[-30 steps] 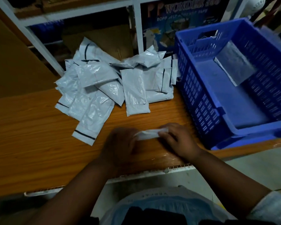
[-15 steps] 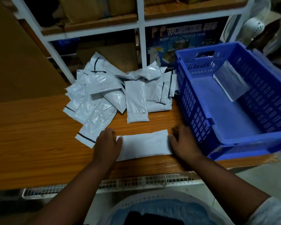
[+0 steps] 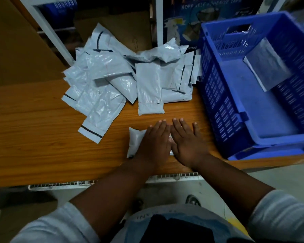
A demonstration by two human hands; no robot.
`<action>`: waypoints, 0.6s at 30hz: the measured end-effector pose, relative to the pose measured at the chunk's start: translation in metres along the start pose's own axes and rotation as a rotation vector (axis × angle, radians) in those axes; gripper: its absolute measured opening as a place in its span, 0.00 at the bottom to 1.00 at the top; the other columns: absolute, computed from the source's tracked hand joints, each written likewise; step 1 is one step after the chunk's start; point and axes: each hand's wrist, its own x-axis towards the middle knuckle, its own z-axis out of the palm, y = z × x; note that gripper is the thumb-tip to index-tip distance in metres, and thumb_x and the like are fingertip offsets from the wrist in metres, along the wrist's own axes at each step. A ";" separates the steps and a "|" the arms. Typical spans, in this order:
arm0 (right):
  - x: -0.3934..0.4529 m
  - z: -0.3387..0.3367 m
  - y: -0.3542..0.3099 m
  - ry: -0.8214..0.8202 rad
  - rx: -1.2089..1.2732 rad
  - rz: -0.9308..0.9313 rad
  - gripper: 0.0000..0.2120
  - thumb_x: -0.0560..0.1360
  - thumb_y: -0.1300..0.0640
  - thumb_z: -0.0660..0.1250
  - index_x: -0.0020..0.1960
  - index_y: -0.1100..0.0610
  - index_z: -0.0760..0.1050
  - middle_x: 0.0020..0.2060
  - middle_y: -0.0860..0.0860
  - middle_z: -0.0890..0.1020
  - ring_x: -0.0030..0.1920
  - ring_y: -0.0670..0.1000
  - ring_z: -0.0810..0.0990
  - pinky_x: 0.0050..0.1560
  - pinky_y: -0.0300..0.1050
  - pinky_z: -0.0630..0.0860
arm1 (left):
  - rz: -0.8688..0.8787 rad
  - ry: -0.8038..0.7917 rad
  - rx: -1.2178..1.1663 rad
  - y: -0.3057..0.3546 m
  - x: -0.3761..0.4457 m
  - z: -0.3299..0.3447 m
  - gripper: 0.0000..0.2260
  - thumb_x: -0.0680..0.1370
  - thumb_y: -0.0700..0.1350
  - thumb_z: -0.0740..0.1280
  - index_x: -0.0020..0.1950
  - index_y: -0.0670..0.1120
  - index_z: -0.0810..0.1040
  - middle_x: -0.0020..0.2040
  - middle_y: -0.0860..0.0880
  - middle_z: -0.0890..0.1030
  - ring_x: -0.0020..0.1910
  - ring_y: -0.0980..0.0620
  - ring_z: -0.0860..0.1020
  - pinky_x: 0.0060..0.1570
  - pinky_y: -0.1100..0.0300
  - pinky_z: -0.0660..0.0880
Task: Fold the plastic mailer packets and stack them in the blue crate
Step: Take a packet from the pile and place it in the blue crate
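Wooden table (image 3: 33, 137), pile (image 3: 112, 81) at back, crate (image 3: 223, 109) right. Left hand (image 3: 154, 142) and right hand (image 3: 187, 141) flat, fingers straight, pressed on mailer (image 3: 134, 141).

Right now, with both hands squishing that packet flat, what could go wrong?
1. The puffy folded packet under the left hand and right hand might spring open once they lift.
2. The blue crate overhangs the table edge; a bump could tip it.
3. The heaped mailers could slide off.
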 end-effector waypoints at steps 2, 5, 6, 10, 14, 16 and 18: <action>0.000 0.002 0.001 0.015 -0.003 -0.007 0.32 0.88 0.39 0.39 0.88 0.51 0.48 0.87 0.51 0.49 0.87 0.56 0.45 0.83 0.69 0.45 | -0.005 -0.003 0.005 -0.002 -0.002 0.009 0.30 0.87 0.55 0.47 0.86 0.43 0.60 0.87 0.43 0.58 0.86 0.44 0.55 0.84 0.41 0.54; 0.001 0.002 0.001 0.020 0.006 -0.010 0.32 0.88 0.39 0.40 0.88 0.51 0.48 0.87 0.51 0.48 0.87 0.55 0.44 0.82 0.69 0.45 | -0.001 0.017 0.004 -0.003 0.001 0.013 0.30 0.87 0.55 0.46 0.86 0.42 0.59 0.87 0.43 0.57 0.87 0.44 0.54 0.84 0.42 0.52; 0.001 0.000 0.001 0.015 0.005 -0.007 0.32 0.88 0.39 0.40 0.88 0.51 0.47 0.87 0.51 0.48 0.87 0.55 0.44 0.83 0.69 0.45 | 0.001 0.018 0.007 -0.003 0.001 0.013 0.30 0.87 0.56 0.46 0.86 0.42 0.59 0.87 0.43 0.57 0.87 0.44 0.54 0.84 0.41 0.52; 0.007 -0.016 -0.002 -0.093 -0.056 -0.020 0.33 0.86 0.38 0.37 0.88 0.51 0.43 0.87 0.51 0.43 0.86 0.55 0.41 0.81 0.70 0.39 | 0.038 0.000 -0.015 -0.011 0.001 0.013 0.32 0.88 0.58 0.41 0.86 0.41 0.60 0.87 0.42 0.57 0.87 0.44 0.53 0.84 0.40 0.53; 0.020 -0.041 -0.012 0.104 0.032 -0.046 0.22 0.86 0.45 0.52 0.70 0.52 0.77 0.68 0.53 0.79 0.70 0.57 0.75 0.83 0.65 0.50 | -0.070 0.071 -0.499 -0.017 -0.002 -0.004 0.29 0.88 0.58 0.46 0.86 0.46 0.61 0.86 0.50 0.58 0.85 0.58 0.52 0.85 0.49 0.50; 0.023 -0.036 -0.020 0.147 0.171 -0.043 0.18 0.86 0.47 0.54 0.69 0.52 0.76 0.66 0.52 0.80 0.68 0.55 0.75 0.83 0.62 0.54 | -0.178 0.113 -0.664 -0.021 -0.006 -0.016 0.26 0.88 0.57 0.52 0.85 0.50 0.64 0.86 0.53 0.61 0.83 0.62 0.55 0.84 0.56 0.52; 0.020 -0.016 -0.031 0.071 0.185 -0.066 0.26 0.88 0.44 0.50 0.83 0.52 0.63 0.82 0.55 0.67 0.82 0.55 0.62 0.84 0.61 0.53 | -0.108 0.206 -0.519 -0.027 -0.011 -0.023 0.23 0.88 0.51 0.55 0.81 0.46 0.70 0.83 0.48 0.67 0.83 0.56 0.60 0.84 0.52 0.56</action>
